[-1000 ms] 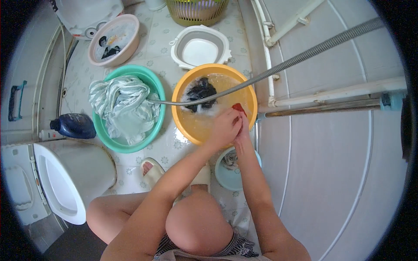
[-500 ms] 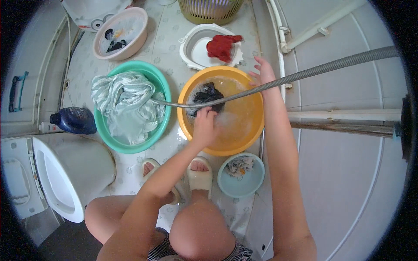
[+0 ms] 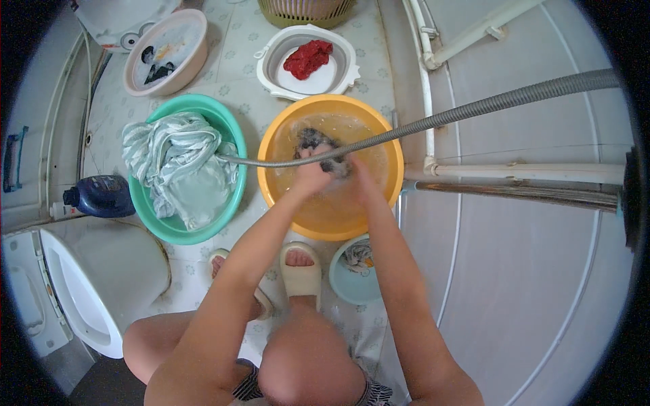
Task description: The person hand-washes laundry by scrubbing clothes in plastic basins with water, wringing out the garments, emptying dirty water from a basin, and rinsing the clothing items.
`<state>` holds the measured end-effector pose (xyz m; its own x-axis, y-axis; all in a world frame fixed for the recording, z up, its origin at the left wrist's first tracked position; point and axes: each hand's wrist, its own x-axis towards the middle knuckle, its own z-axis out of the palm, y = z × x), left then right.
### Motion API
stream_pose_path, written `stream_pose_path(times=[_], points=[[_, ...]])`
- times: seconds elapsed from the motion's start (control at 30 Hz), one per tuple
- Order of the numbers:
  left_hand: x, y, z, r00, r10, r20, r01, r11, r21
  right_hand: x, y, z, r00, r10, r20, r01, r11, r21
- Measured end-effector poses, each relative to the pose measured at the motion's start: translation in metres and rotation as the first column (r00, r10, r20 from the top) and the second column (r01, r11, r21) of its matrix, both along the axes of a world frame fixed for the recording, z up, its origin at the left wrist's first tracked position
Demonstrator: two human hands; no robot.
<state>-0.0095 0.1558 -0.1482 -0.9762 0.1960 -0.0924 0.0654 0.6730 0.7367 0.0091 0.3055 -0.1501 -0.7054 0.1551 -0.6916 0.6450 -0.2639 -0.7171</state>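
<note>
A yellow basin (image 3: 269, 166) of cloudy, sudsy water stands in front of me with a wet dark cloth (image 3: 313, 138) in it. My left hand (image 3: 314, 173) is closed on the cloth's near side. At its right edge, my right hand (image 3: 360, 177) dips into the water, its fingers smeared by motion and partly hidden. A grey corrugated hose (image 3: 433, 122) crosses above the basin and the cloth. Behind the basin, a red cloth (image 3: 309, 59) lies bunched in a white collapsible basin (image 3: 271, 80).
To the left, a green basin (image 3: 240, 193) holds pale striped fabric, its top draped over the rim. A pink basin (image 3: 196, 64) with soapy laundry stands far left, a blue bottle (image 3: 101, 196) and toilet (image 3: 112, 271) nearer. A small light-blue basin (image 3: 349, 291) sits below my right forearm.
My right hand has come down from beyond the yellow basin's right rim into the water beside the dark cloth. The red cloth, earlier stretched toward the white basin's rim, now lies bunched inside.
</note>
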Motion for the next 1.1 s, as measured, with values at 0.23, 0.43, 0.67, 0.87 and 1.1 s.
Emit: stream_pose_path(times=[0.23,0.43,0.67,0.87,1.1], points=[[0.072,0.047,0.135,0.991,-0.126,0.031,0.108,0.933,0.343,0.021,0.014,0.020,0.934,-0.277,-0.225,-0.018,0.594,-0.804],[0.062,0.057,0.101,0.996,-0.034,-0.079,0.057,0.948,0.312,0.023,0.014,0.037,0.856,-0.327,-0.399,0.107,0.869,-0.483],[0.022,-0.017,0.055,0.991,0.054,0.120,-0.017,0.957,-0.290,0.006,0.015,0.049,0.979,0.055,-0.197,-0.051,0.998,0.026],[0.027,-0.020,0.026,0.970,-0.218,0.105,0.242,0.845,-0.477,0.017,-0.002,-0.010,0.738,0.621,0.263,-0.349,0.018,0.937],[-0.003,-0.020,-0.024,0.987,-0.133,0.090,0.157,0.914,-0.374,-0.017,0.007,-0.012,0.653,0.696,0.300,-0.622,0.266,0.736]])
